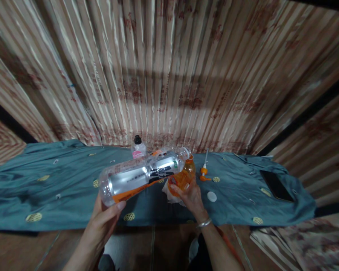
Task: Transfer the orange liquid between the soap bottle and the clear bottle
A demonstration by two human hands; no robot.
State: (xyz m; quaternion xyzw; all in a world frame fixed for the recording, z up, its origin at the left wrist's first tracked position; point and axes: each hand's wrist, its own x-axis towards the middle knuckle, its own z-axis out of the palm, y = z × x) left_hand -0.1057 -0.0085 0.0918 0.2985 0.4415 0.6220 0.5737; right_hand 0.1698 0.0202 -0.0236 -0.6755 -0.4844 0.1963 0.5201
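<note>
My left hand [106,216] is wrapped round the base of a large clear plastic bottle [141,174] with a silver and orange label. The bottle is tilted, its uncapped neck pointing right and lying at the mouth of an orange bottle [190,167]. My right hand [191,197] closes round that orange see-through bottle, which leans toward the clear one. Whether liquid is flowing between them I cannot tell. A white tissue [169,194] lies under the orange bottle. Close to my right hand are an orange pump head [204,173] with its tube and a round white cap [211,196].
A green patterned cloth [73,188] covers the table. Behind the clear bottle stands a small bottle with a black cap [138,145]. A dark phone [276,185] lies at the right end. A pleated curtain [169,75] hangs along the back.
</note>
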